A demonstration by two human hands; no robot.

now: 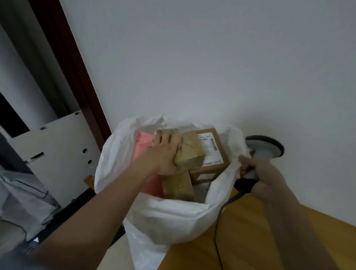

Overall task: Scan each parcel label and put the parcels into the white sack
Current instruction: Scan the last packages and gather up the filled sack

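Note:
The white sack (170,221) stands open against the wall, with several parcels inside. My left hand (162,152) reaches into its mouth and grips a small brown taped box (189,149) on top of the pile. Beneath it lie a larger cardboard box with a white label (212,148), another brown box (179,187) and a pink soft parcel (143,142). My right hand (260,176) holds a grey handheld barcode scanner (262,149) at the sack's right rim, its head pointing up toward the wall. Its black cable (218,227) trails down.
An orange wooden tabletop (270,239) lies at the lower right, under the sack's side. A white perforated panel (57,150) and a dark red door frame (74,74) are at the left. Pale bags (19,200) sit on the floor at far left.

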